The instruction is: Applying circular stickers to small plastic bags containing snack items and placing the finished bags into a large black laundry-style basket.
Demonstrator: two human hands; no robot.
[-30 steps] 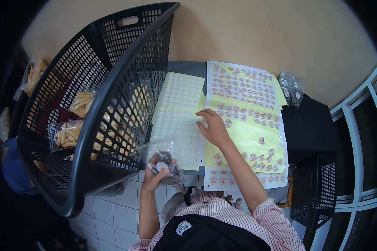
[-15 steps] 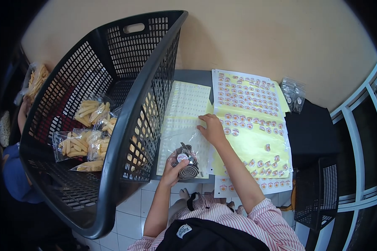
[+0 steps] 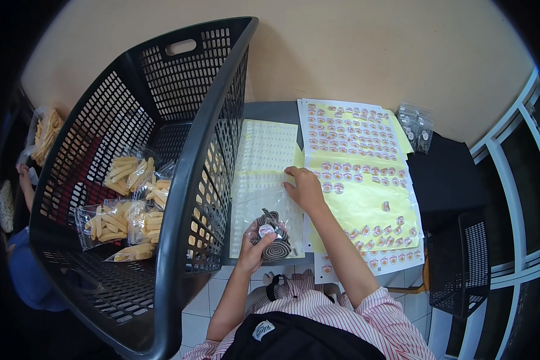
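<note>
From my end I saw the clear bag of dark coils over the pale sheet, gripped by the left hand. Near the bag's top, the right hand had thumb and fingers apart; leftward stood a black basket.

And here's the clear bag, held over the near half of the pale label sheet, and I can't tell whether the two touch. Dark, pale-lined spirals bunch in its lower end, one big coil facing me. A round whitish sticker sits on its upper face; the film above the spirals is loose and see-through. That sheet lies flat on the grey desk, tiny printed labels running across it in rows.
</note>
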